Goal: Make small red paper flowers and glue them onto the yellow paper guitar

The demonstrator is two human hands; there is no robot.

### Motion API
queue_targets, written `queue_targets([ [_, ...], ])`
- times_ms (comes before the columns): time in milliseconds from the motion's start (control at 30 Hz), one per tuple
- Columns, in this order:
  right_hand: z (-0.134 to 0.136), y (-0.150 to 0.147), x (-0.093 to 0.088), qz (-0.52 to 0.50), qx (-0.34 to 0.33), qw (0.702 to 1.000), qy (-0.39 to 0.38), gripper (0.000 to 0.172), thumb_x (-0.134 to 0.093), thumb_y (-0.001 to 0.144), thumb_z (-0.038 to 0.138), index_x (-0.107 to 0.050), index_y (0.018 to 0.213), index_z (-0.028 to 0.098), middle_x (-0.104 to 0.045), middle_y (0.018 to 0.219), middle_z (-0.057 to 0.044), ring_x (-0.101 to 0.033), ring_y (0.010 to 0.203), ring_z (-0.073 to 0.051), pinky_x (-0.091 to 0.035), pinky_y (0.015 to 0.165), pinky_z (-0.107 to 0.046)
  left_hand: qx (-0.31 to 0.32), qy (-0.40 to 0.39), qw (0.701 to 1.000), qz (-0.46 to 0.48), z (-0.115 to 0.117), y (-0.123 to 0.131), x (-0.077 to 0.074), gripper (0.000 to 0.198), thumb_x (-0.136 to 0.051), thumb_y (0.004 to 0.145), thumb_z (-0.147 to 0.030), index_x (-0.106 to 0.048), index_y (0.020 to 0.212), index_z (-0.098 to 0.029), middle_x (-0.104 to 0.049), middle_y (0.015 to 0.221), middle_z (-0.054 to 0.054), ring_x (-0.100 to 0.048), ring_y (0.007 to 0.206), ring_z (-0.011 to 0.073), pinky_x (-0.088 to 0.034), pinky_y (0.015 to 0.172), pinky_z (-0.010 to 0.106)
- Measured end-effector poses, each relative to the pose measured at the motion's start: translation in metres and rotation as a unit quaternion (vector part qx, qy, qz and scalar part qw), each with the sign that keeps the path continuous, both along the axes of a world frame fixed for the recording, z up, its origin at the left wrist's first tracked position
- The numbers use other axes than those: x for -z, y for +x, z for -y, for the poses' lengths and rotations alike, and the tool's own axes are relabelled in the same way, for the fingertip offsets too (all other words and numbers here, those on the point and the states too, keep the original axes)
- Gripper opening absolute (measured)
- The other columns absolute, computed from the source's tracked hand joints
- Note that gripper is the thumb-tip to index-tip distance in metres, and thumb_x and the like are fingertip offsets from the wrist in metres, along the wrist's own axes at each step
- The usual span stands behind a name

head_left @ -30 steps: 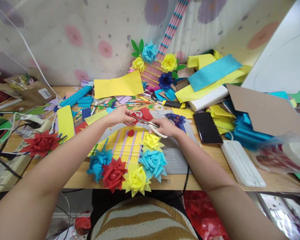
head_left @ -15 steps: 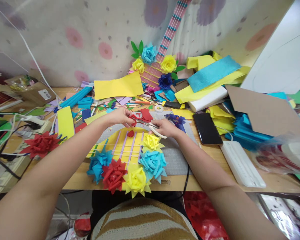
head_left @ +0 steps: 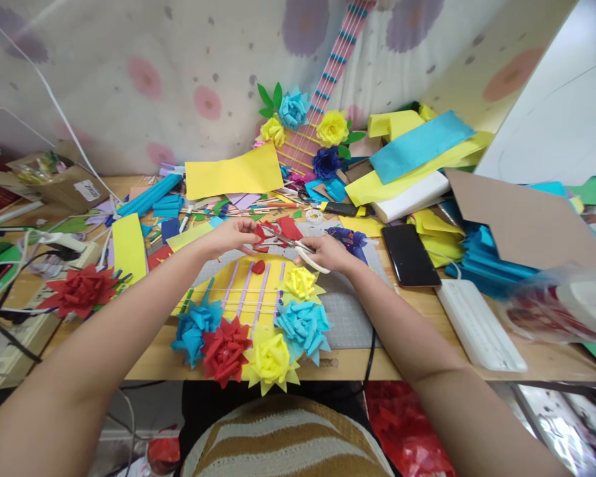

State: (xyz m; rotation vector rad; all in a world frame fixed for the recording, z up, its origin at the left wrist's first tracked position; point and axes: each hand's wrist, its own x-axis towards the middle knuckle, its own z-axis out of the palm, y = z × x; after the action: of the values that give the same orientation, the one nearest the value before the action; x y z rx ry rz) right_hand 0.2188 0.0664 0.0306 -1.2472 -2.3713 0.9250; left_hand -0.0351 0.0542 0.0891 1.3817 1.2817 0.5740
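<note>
My right hand [head_left: 328,250] grips a pair of scissors [head_left: 304,252] by the white handles, with the blades pointing left. My left hand [head_left: 234,237] pinches a small piece of red paper [head_left: 261,236] at the blade tips. More red paper [head_left: 290,228] lies just behind on the grey cutting mat [head_left: 345,305]. Below my hands rests a yellow guitar-shaped piece [head_left: 248,291] with purple strips, a small red petal [head_left: 258,267] on it. Along its front edge sit blue flowers [head_left: 305,324], a red flower [head_left: 225,351] and yellow flowers [head_left: 272,359].
A blue glue gun [head_left: 348,242] and a black phone [head_left: 410,256] lie right of my hands, near a white power bank [head_left: 479,324]. A red flower [head_left: 82,289] sits at left. Behind, a pink paper guitar [head_left: 328,86] leans among paper scraps and a yellow sheet [head_left: 233,173].
My left hand has shifted slightly left and its fingers have spread a little. The scissors' blades show more clearly beside the red paper. My right hand stays nearly in place.
</note>
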Motion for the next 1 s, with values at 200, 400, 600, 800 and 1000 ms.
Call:
queue_targets([
  [200,0.0,-0.005,0.003,-0.068,0.035,0.996,-0.046,0.038,-0.062,0.069,0.055,-0.06,0.077,0.018,-0.055,0.066,0.002,-0.048,0.065,-0.013,-0.03,0.058,-0.024,-0.011,-0.014,1.0,-0.015,0.003,-0.003,-0.003,0.027,-0.074,0.06,-0.03,-0.064,0.081,-0.015,-0.069,0.085,0.004,-0.066,0.077,0.0157,-0.057,0.066,0.029],
  [400,0.004,-0.014,-0.002,-0.256,0.072,0.949,-0.172,0.042,-0.071,0.06,0.053,-0.048,0.073,0.02,-0.056,0.063,0.002,-0.046,0.049,-0.01,-0.033,0.048,-0.025,0.032,-0.008,0.998,-0.049,-0.006,0.019,0.001,0.019,-0.07,0.059,-0.016,-0.06,0.075,-0.015,-0.065,0.07,0.0,-0.064,0.064,0.0119,-0.054,0.06,0.025],
  [600,0.006,-0.022,-0.002,-0.352,0.106,0.911,-0.188,0.046,-0.078,0.052,0.045,-0.046,0.074,0.02,-0.056,0.066,0.003,-0.047,0.048,-0.008,-0.036,0.047,-0.025,0.085,-0.004,0.996,-0.042,-0.011,0.051,-0.001,0.029,-0.065,0.059,-0.006,-0.049,0.079,-0.017,-0.057,0.056,-0.005,-0.057,0.051,0.0093,-0.05,0.05,0.022],
  [800,0.002,-0.025,0.002,-0.353,0.136,0.909,-0.176,0.047,-0.078,0.05,0.046,-0.047,0.074,0.02,-0.054,0.061,0.005,-0.046,0.049,-0.009,-0.035,0.047,-0.025,0.096,0.024,0.995,-0.024,-0.014,0.058,0.009,0.042,-0.07,0.058,-0.01,-0.039,0.083,-0.021,-0.053,0.051,-0.01,-0.054,0.045,0.0085,-0.048,0.047,0.021],
  [1000,-0.001,-0.026,0.007,-0.372,0.142,0.9,-0.178,0.046,-0.077,0.05,0.048,-0.046,0.07,0.02,-0.05,0.053,0.006,-0.042,0.046,-0.008,-0.033,0.045,-0.024,0.076,0.023,0.996,-0.046,-0.013,0.057,0.01,0.041,-0.071,0.057,-0.012,-0.041,0.083,-0.021,-0.054,0.055,-0.008,-0.058,0.051,0.0107,-0.049,0.048,0.022],
])
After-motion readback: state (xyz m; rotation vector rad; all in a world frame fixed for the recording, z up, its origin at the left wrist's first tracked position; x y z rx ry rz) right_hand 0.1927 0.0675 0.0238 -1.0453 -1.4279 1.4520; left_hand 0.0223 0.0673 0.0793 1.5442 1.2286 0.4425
